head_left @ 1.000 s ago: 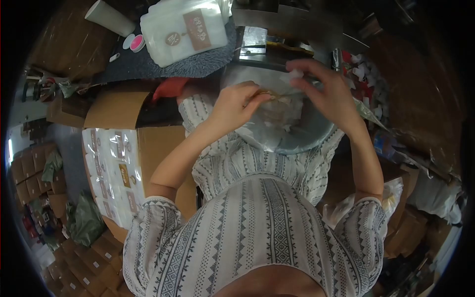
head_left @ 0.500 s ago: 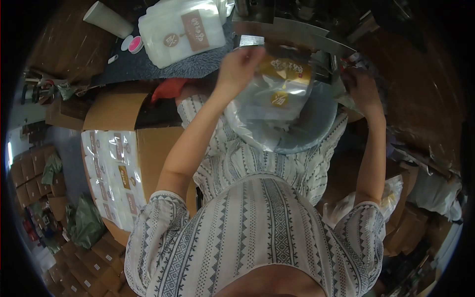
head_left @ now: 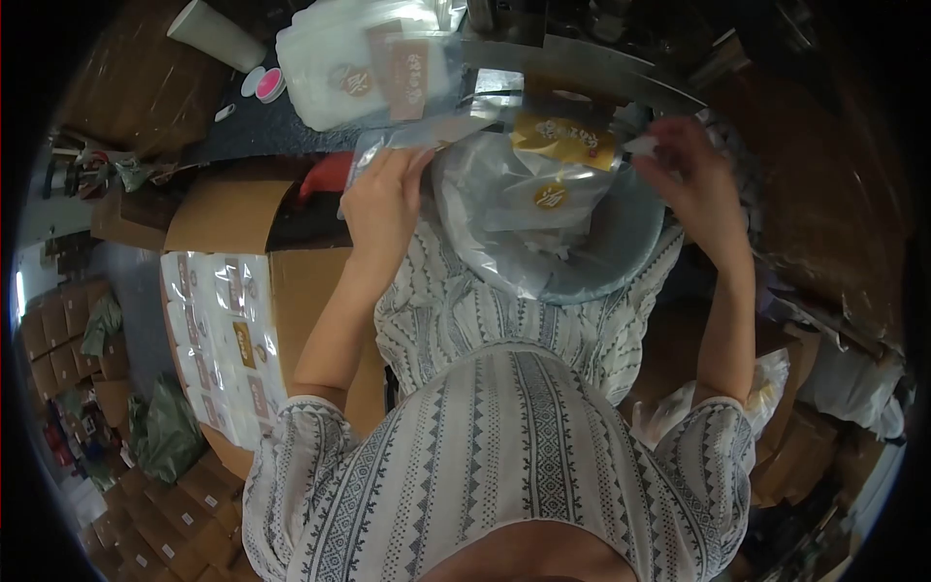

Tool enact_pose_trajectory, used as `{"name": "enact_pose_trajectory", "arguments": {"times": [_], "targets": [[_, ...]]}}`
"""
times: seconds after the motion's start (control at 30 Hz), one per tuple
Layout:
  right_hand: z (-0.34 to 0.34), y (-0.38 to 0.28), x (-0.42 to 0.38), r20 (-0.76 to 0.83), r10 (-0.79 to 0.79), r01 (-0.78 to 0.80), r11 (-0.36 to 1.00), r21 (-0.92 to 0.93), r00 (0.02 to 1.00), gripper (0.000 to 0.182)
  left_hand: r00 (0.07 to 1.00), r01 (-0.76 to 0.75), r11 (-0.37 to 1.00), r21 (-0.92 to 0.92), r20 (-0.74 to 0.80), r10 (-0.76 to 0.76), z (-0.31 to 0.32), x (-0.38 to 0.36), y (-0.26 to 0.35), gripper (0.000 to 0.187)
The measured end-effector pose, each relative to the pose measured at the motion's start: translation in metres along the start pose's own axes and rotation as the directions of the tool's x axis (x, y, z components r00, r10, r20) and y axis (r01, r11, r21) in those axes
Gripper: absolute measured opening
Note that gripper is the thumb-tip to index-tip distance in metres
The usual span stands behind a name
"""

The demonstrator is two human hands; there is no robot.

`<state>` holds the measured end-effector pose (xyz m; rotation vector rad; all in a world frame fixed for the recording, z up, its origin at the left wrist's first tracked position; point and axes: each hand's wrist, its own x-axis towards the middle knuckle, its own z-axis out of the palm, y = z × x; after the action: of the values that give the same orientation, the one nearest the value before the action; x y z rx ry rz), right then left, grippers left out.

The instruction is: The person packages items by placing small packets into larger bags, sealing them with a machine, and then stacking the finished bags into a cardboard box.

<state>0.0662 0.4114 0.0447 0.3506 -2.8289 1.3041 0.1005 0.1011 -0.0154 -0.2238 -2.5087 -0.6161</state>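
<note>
My left hand (head_left: 383,199) is closed on the edge of a clear plastic bag (head_left: 458,129), which stretches toward the machine. Close by on the right, my right hand (head_left: 690,179) has its fingers bent around a small white piece (head_left: 641,145), too blurred to name. Between the hands, a clear bag with a gold label (head_left: 562,139) hangs at the metal edge of the machine (head_left: 596,56). Under it, a round basin lined with plastic (head_left: 630,262) rests on my lap, with some clear bags in it.
A stack of printed plastic bags (head_left: 335,78) lies on the dark table, near a white cup (head_left: 215,34) and a pink round lid (head_left: 271,85). At my left stands an open carton (head_left: 315,291) of packed printed pouches (head_left: 218,339). Several brown boxes (head_left: 184,514) cover the floor.
My left hand has drawn back left and toward me, now with a clear bag in it. The right hand has moved in toward the basin with a small white piece.
</note>
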Motion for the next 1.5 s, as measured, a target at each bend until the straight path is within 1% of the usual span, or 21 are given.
{"name": "enact_pose_trajectory", "arguments": {"times": [0.13,0.37,0.47,0.53,0.57,0.6,0.7,0.73,0.8,0.9,0.93,1.03,1.07,1.1,1.13,1.2,1.27,1.33,1.37,1.43,1.5], "targets": [[0.034,-0.024,0.008,0.045,-0.363,0.363,0.932,-0.002,0.931,0.029,1.0,0.013,1.0,-0.008,0.02,-0.013,-0.008,0.005,0.025,0.007],[0.038,-0.03,0.013,0.06,-0.534,0.536,0.828,-0.165,0.844,0.025,0.995,-0.015,0.988,-0.151,0.091,0.029,-0.008,0.005,0.037,0.006],[0.036,-0.025,0.014,0.134,-0.499,0.502,0.865,0.013,0.856,0.029,0.976,-0.043,0.965,-0.259,0.196,0.096,0.005,0.003,0.037,0.008],[0.035,-0.022,0.014,0.166,-0.235,0.209,0.965,0.161,0.958,0.031,0.954,-0.045,0.948,-0.316,0.267,0.135,0.015,0.004,0.042,0.01],[0.034,-0.016,0.015,0.166,-0.237,0.211,0.964,0.16,0.957,0.031,0.9,0.205,0.868,-0.452,0.436,0.014,0.021,0.006,0.046,0.013],[0.033,-0.008,0.017,0.086,-0.18,0.173,0.981,0.084,0.98,0.033,0.794,0.455,0.723,-0.52,0.604,-0.065,0.027,0.009,0.049,0.015],[0.014,-0.008,0.01,0.002,-0.085,0.085,0.991,-0.103,0.996,0.033,0.603,0.74,0.476,-0.475,0.782,-0.157,0.04,0.034,0.055,0.023],[0.006,-0.009,0.006,-0.007,-0.04,0.037,0.975,-0.218,0.999,0.032,0.603,0.741,0.475,-0.475,0.782,-0.157,0.05,0.039,0.054,0.023],[-0.005,-0.002,0.003,-0.017,0.035,-0.039,0.959,-0.282,0.999,0.029,0.535,0.845,0.134,-0.518,0.822,-0.193,0.07,0.043,0.051,0.033],[-0.016,0.051,0.012,-0.146,-0.011,-0.06,0.883,-0.467,0.989,0.024,0.56,0.829,0.11,-0.549,0.809,-0.178,0.074,0.039,0.053,0.034],[-0.015,0.079,0.017,-0.238,-0.139,-0.027,0.812,-0.583,0.961,0.022,0.556,0.831,0.11,-0.546,0.812,-0.178,0.073,0.038,0.051,0.034],[-0.014,0.146,0.02,-0.139,-0.02,-0.071,0.782,-0.619,0.99,0.02,0.556,0.829,0.156,-0.537,0.82,-0.133,0.066,0.044,0.029,0.038],[-0.014,0.134,0.023,-0.14,-0.025,-0.068,0.783,-0.619,0.99,0.02,0.89,0.438,0.665,-0.605,0.396,-0.226,0.064,0.051,0.011,0.04],[-0.016,0.12,0.021,-0.148,0.072,-0.148,0.779,-0.609,0.986,0.021,0.996,-0.016,0.964,-0.264,-0.088,-0.007,0.059,0.052,-0.004,0.043],[-0.017,0.103,0.016,-0.157,0.174,-0.233,0.767,-0.598,0.972,0.023,0.997,-0.016,0.964,-0.265,-0.08,-0.006,0.057,0.042,-0.018,0.043],[-0.017,0.068,0.007,-0.185,0.227,-0.293,0.703,-0.648,0.956,0.024,0.966,-0.249,0.872,0.422,0.05,0.252,0.058,0.023,-0.045,0.044],[-0.023,0.043,0.007,-0.223,0.27,-0.348,0.638,-0.687,0.937,0.025,0.974,-0.228,0.909,0.348,0.088,0.21,0.045,0.018,-0.055,0.038],[-0.027,0.028,0.002,-0.096,0.26,-0.277,0.92,-0.277,0.961,0.026,0.975,-0.194,0.946,0.259,0.152,0.159,0.031,0.004,-0.052,0.032],[-0.019,0.021,0.001,-0.093,0.262,-0.278,0.919,-0.281,0.961,0.026,0.989,-0.088,0.977,0.196,0.135,0.062,0.022,0.002,-0.047,0.024],[0.005,0.001,0.003,0.044,-0.018,0.008,0.977,0.212,0.999,0.026,0.992,0.02,0.991,0.133,0.118,-0.035,0.006,0.002,-0.029,0.017],[0.025,-0.027,0.006,0.074,-0.114,0.104,0.987,0.123,0.991,0.025,1.0,-0.008,1.0,0.03,0.013,0.007,-0.004,0.004,0.004,0.005]]}}
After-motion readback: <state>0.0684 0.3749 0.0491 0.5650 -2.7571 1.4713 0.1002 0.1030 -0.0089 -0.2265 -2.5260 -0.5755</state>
